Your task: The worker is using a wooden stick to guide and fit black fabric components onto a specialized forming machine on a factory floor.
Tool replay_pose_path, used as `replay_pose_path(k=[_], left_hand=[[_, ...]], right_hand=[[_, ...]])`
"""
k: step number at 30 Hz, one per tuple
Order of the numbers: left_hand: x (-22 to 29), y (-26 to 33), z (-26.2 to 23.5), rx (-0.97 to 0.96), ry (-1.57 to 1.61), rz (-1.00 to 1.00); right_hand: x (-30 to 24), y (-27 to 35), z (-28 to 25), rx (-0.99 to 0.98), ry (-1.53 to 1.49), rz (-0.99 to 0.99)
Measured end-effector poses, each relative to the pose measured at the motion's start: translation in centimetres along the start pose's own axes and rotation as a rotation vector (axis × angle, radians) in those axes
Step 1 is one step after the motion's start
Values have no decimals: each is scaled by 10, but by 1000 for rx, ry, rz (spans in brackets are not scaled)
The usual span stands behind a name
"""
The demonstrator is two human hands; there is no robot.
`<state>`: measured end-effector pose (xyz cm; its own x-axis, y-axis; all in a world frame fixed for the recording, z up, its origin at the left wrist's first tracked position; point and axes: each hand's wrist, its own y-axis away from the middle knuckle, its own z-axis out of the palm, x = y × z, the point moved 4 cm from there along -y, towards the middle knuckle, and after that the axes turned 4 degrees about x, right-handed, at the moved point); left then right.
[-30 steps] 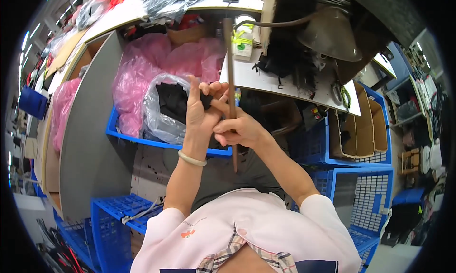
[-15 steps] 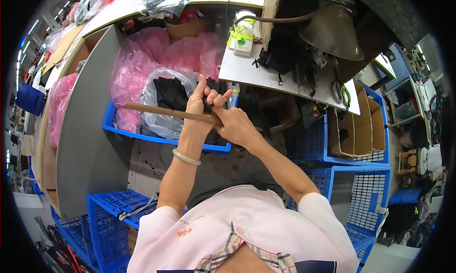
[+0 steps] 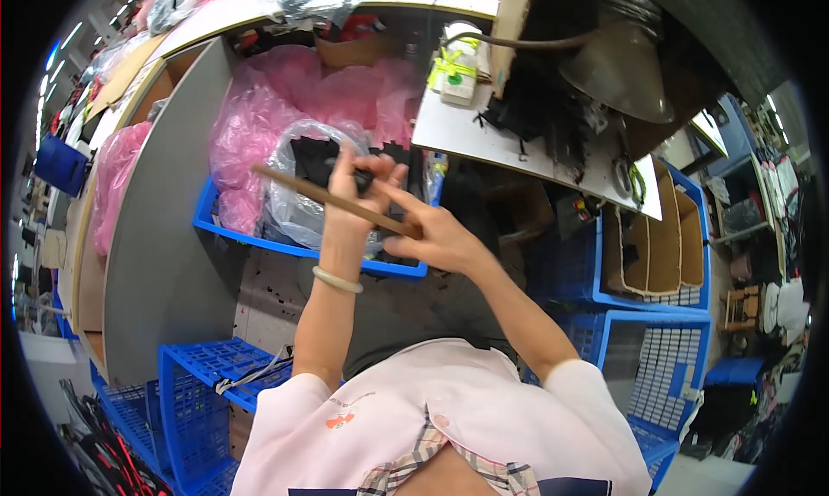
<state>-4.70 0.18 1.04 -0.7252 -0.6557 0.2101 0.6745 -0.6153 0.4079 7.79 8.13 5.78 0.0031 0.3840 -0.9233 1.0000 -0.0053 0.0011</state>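
Observation:
My left hand [image 3: 347, 189] is held up with its thumb raised and its fingers curled round a small black piece [image 3: 363, 182], apparently fabric. Across the left palm and wrist slants a flat brown wooden stick [image 3: 324, 197]. The stick's lower right end lies in my right hand [image 3: 439, 235], between thumb and palm, while the index finger reaches towards the left fingers. Below both hands, black cloth pieces [image 3: 315, 157] fill a clear plastic bag [image 3: 289, 201] inside a blue crate [image 3: 259, 242].
Pink plastic sheeting [image 3: 250, 107] lines the crate. To the right, a white tabletop [image 3: 527, 161] carries a tied bundle [image 3: 456, 71], black scraps and scissors [image 3: 623, 172] under a lamp [image 3: 617, 73]. A grey panel [image 3: 164, 228] stands left; blue crates [image 3: 656, 358] stand right.
The stick has tilted more steeply, its left end now higher. My right hand has loosened its curl, and its index finger has straightened. The view has shifted slightly.

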Motion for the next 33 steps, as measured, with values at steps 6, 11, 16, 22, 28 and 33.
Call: replay_pose_path(k=[6, 11, 16, 22, 28, 33], left_hand=[[41, 16, 9, 152, 207, 45], [48, 20, 10, 178, 279, 50], [46, 27, 20, 18, 103, 111], [-24, 31, 26, -169, -344, 271], [39, 32, 31, -93, -183, 449], [-19, 45, 42, -109, -358, 322]], right_hand=[[7, 77, -25, 190, -20, -73], [0, 80, -25, 229, -17, -31], [-2, 72, -20, 171, 243, -59], [-8, 9, 2, 336, 84, -158], [-1, 36, -8, 220, -297, 100], [-10, 11, 9, 301, -781, 240]])
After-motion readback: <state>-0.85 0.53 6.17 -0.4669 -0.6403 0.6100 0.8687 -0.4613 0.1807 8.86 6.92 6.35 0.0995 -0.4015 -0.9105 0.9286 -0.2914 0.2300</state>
